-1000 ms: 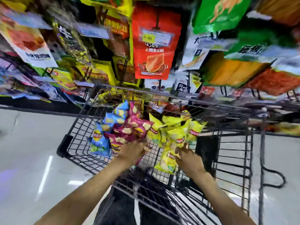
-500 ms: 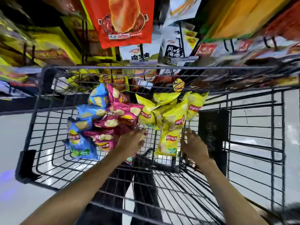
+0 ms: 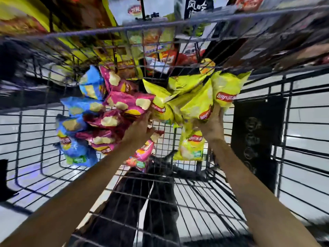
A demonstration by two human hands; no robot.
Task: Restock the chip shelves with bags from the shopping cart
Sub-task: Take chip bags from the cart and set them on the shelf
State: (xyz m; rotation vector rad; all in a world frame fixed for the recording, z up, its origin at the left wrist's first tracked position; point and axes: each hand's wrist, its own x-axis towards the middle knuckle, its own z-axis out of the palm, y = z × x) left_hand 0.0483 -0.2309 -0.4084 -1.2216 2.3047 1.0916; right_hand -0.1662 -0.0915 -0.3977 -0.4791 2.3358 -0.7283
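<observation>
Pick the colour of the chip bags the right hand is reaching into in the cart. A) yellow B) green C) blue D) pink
A: the right hand is up among the yellow bags in the cart, while the left hand is at the pink bags and the blue bags lie untouched.

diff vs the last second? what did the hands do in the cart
Both hands pushed further into the shopping cart. The right hand moved up from the low-hanging yellow bag to grip the yellow chip bags above it. The left hand moved forward from the lower pink bags to the pink chip bags at the top; whether it grips is unclear. The camera tilted down and closer. The blue chip bags stayed put.
</observation>
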